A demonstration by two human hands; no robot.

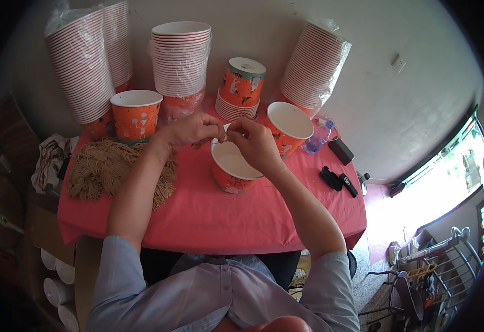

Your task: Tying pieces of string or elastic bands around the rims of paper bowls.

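Note:
Both hands meet over the far rim of an orange paper bucket (233, 182) with a white inside, which stands upright on the table in front of me. My left hand (198, 130) is closed in a pinch at the rim's far left. Close against it, my right hand (253, 143) pinches too, its fingers curled down over the bucket's mouth. A tiny pale bit shows between the fingertips, too small to name. Left of the bucket lies a heap of tan cords (101, 169), partly behind my left forearm.
Single orange buckets stand left (137, 119) and right (286, 135). Tall wrapped bucket stacks (81, 66) line the wall, with a short upside-down stack (243, 88) among them. A plastic bottle (319, 136), a black box (341, 151) and black gadgets (339, 181) lie right on the pink tablecloth (198, 221).

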